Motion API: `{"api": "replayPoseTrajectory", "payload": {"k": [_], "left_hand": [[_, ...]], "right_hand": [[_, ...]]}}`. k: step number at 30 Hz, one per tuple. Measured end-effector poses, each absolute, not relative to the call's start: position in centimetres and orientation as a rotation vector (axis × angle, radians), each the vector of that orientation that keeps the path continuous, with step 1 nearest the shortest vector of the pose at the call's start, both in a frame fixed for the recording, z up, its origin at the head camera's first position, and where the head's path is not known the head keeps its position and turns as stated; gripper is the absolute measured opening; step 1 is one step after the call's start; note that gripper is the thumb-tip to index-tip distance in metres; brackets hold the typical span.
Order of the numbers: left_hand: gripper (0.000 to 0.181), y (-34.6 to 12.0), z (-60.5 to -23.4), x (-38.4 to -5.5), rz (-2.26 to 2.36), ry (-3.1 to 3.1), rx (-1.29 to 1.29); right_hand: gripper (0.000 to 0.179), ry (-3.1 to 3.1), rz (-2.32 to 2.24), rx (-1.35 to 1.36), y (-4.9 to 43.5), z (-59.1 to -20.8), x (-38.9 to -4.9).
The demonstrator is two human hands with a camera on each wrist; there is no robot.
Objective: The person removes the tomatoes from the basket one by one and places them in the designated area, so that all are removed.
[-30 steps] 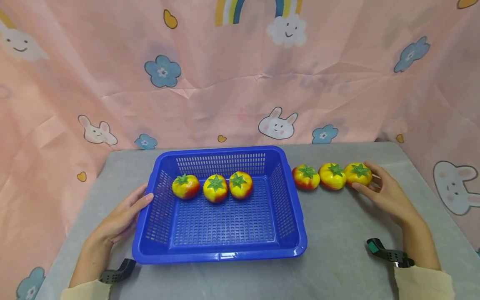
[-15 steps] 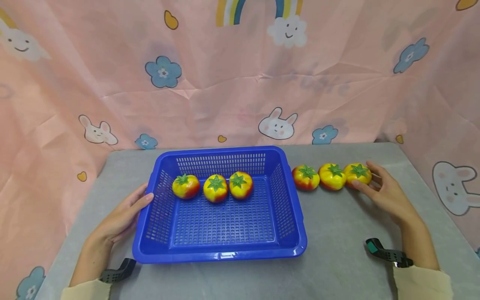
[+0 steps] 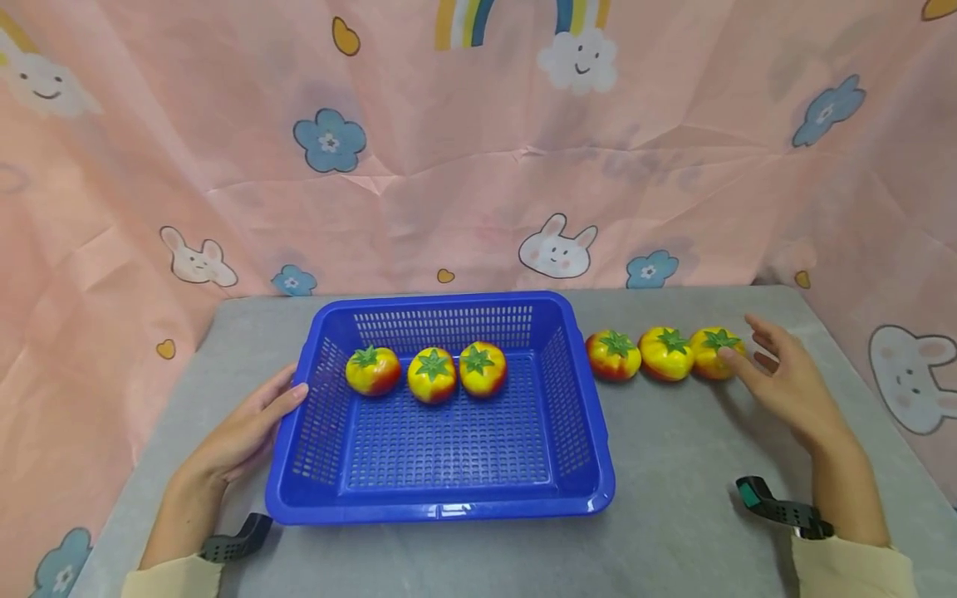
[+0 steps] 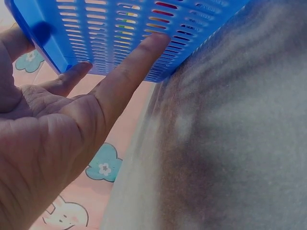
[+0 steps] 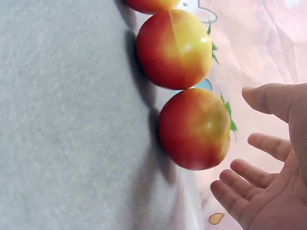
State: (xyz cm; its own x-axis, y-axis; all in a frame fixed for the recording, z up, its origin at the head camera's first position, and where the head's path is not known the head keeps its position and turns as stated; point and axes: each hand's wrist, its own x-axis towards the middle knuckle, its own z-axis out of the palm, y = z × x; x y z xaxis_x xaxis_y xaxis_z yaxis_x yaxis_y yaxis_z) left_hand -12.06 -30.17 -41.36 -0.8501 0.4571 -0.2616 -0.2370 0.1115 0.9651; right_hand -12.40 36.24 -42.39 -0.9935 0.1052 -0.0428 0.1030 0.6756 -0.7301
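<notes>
Glossy, round red-and-yellow fruits [image 3: 665,361] with star-shaped green leaves sit three in a row on a grey table [image 3: 673,473] before creased, printed pink cloth [image 3: 449,208], the right hand [image 3: 792,390] spread just beside the end one. To their left, a slotted blue plastic basket [image 3: 441,508] holds three matching fruits [image 3: 432,384]; the left hand [image 3: 242,433] touches its outer wall with straight fingers, thumb over the rim.

Far-right fruit [image 3: 707,355] partly behind the thumb of the right hand [image 3: 794,394], some fingertips of the left hand [image 3: 245,428] hidden by the rim of the blue basket [image 3: 441,510], sleeves [image 3: 852,569] cut off below, rainbow [image 3: 465,25] cropped above, third fruit [image 5: 152,4] cropped in the right wrist view
</notes>
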Motion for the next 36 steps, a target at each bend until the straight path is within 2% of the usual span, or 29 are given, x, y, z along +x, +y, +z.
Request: {"api": "replayPoseTrajectory", "payload": {"k": [10,19,28,36], "left_hand": [[0.071,-30.1,-41.3,-12.1,1.777,1.897,0.204],[0.069,-30.2,-41.4,-12.0,1.788,1.877,0.222],[0.07,-30.4,-41.7,-11.9,1.79,1.862,0.237],[0.07,-30.1,-41.5,-12.0,1.806,1.878,0.219]], "right_hand": [[0.081,-2.835,1.183,-0.166,35.1,-40.9,-12.0],[0.072,-2.76,1.105,-0.028,33.3,-39.2,-11.6],[0.071,-2.773,1.214,0.13,29.1,-38.3,-12.0],[0.069,-2.765,1.297,0.39,25.2,-35.9,-12.2]]}}
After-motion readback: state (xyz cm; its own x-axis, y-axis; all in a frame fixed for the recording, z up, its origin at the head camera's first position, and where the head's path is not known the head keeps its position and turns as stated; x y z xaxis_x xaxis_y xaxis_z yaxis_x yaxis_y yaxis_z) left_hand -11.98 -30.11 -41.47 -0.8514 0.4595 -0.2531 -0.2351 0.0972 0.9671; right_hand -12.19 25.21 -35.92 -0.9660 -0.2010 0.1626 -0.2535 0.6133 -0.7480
